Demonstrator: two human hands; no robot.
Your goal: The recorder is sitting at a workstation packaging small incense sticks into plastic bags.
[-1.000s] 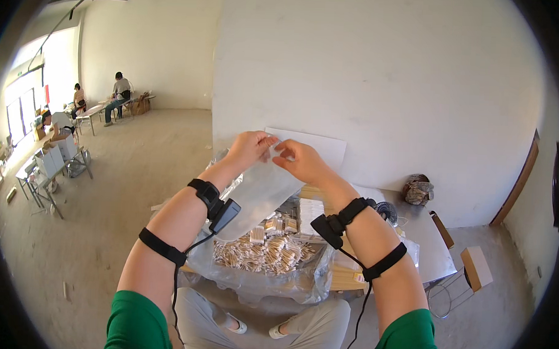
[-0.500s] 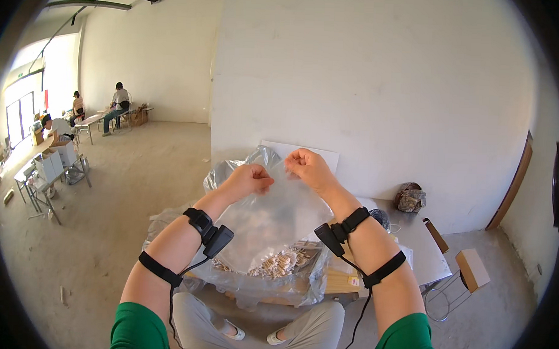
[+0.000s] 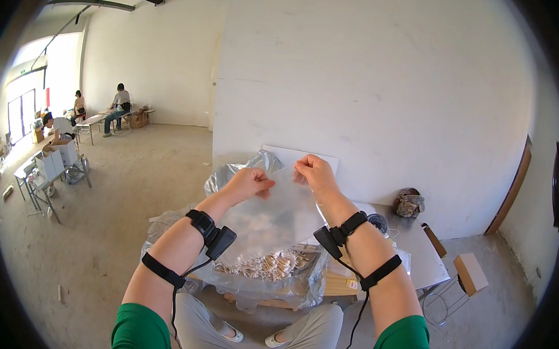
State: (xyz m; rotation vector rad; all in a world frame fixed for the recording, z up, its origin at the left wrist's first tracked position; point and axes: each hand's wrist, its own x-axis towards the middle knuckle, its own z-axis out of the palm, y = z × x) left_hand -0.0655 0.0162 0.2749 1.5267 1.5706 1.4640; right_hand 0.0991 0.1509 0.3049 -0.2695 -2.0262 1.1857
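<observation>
The left grip [image 3: 249, 183] is closed, thumb against curled fingers, pinching the clear bag [image 3: 262, 223] near its upper left. The right grip [image 3: 314, 171], slightly higher, is closed too and pinches the same bag at its upper right. The bag hangs between and below both grips, spread wide and tilted, in front of a heap of swabs [image 3: 275, 265]; its lower edge covers part of that heap. A crumpled clear liner [image 3: 315, 286] surrounds the swabs, rising behind the left grip. Just right of the liner lie yellowish strips [image 3: 339, 285]. A white board [image 3: 329, 164] stands behind the right grip, against the wall [image 3: 380, 98]. Farther right, on the table [image 3: 421, 250], are a dark fan [image 3: 378, 223] and a camouflage bundle [image 3: 409, 203]. Past the table's right edge, a carton [image 3: 471, 273] sits on a stool [image 3: 436, 308]. Well off to the left, three people work at other tables.
</observation>
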